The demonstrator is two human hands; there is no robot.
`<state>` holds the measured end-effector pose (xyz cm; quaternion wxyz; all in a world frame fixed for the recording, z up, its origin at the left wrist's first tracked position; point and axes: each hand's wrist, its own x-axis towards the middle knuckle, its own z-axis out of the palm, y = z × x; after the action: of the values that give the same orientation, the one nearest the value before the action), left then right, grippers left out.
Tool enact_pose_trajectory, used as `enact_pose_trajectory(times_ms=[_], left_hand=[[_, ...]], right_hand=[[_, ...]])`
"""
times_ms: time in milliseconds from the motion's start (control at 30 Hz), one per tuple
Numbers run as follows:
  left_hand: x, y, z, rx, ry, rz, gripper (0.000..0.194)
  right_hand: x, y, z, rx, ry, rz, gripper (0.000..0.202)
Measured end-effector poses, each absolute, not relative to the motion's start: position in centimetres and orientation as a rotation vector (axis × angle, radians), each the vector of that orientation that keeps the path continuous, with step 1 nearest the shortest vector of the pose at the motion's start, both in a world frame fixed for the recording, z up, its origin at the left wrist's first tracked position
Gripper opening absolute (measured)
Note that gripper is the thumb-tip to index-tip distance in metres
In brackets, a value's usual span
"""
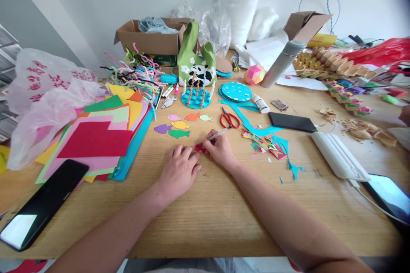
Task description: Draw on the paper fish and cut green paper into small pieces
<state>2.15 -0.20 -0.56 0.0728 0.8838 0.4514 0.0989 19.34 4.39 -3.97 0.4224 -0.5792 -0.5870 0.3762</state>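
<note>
My right hand [219,149] grips a pen [220,132], its tip at a small red paper piece [199,147] on the table. My left hand [180,169] lies flat beside that piece, fingers outstretched and fingertips at its left edge. Much of the red paper is hidden by my hands. Just beyond are several paper fish: a purple one [162,129], a green one [179,134], a yellow one [181,124], an orange one [192,117] and others. Red-handled scissors [229,118] rest past the pen, apart from my hand.
Coloured paper sheets [96,138] and a phone [45,202] lie at left. Paper scraps [267,144], a glue bottle [261,104] and a white power bank [339,155] are at right. Behind stand a blue craft base with twisted posts [197,99], a green panda bag [197,66] and a flask [283,64].
</note>
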Motion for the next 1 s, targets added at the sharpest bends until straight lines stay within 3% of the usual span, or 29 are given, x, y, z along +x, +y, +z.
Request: enact_pose_trajectory(times_ms=[1000], left_hand=[[2.16, -0.28, -0.42, 2.658, 1.364, 0.29, 0.032]], right_hand=[[19.37, 4.33, -3.71, -1.451, -1.474, 0.965, 0.007]])
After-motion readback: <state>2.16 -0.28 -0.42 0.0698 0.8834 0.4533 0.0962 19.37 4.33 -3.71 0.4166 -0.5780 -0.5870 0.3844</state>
